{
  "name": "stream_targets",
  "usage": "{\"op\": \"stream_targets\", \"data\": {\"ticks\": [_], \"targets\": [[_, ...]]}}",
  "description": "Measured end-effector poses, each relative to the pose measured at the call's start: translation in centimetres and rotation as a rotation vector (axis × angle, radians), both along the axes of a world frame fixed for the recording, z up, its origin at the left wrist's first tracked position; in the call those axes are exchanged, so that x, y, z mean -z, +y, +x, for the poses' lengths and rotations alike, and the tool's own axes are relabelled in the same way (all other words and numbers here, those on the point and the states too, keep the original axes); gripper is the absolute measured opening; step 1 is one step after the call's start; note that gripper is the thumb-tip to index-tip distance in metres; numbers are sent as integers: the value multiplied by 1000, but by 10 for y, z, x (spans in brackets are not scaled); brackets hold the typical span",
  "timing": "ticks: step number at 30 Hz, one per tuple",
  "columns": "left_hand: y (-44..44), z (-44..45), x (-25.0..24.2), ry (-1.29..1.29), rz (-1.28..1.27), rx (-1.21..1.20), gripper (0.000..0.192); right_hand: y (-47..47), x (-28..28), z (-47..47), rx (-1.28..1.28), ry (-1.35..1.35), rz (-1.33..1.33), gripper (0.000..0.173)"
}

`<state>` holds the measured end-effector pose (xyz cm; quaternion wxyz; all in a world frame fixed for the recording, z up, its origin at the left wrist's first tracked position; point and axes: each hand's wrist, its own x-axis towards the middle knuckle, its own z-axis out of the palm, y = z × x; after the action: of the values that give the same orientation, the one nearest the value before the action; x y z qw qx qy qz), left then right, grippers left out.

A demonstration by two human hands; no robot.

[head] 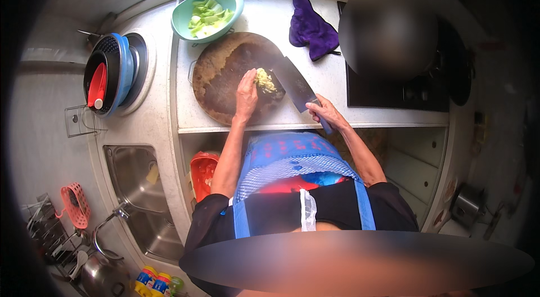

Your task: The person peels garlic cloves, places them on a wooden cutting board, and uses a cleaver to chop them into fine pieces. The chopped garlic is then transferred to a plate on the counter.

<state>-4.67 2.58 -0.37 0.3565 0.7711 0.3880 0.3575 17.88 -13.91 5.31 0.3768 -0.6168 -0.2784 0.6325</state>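
On the white counter lies a round wooden chopping board, dark and worn, with a small heap of pale yellow minced food, perhaps garlic, at its right side. My left hand rests on edge against the heap's left side, fingers together. In my right hand is the handle of a cleaver; its broad blade points up and left, its far end over the board's right edge beside the heap. Behind the board stands a mint-green plastic bowl holding cut leafy greens.
A purple cloth lies right of the board, beside a black cooktop. Stacked basins stand at left, above a steel double sink. A red bin sits below the counter's edge.
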Motion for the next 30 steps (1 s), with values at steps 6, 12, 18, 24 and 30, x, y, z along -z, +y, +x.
{"op": "stream_targets", "data": {"ticks": [6, 12, 18, 24, 30], "targets": [[-8, 13, -2, -393, -553, -55, 35, -2, -5, 2, -39, 170, 0, 30], [-2, 7, 0, -593, -921, -65, 32, -2, -9, 2, -100, 194, 7, 27], [0, 10, 11, -212, -236, -168, 30, -1, 17, 8, 67, 28, 30, 22], [0, 22, 21, 118, 90, -58, 40, 13, 47, 7, 89, 78, -17, 24], [-9, 30, 32, 217, 109, -38, 50, 26, 62, -18, 40, 45, -2, 35]]}}
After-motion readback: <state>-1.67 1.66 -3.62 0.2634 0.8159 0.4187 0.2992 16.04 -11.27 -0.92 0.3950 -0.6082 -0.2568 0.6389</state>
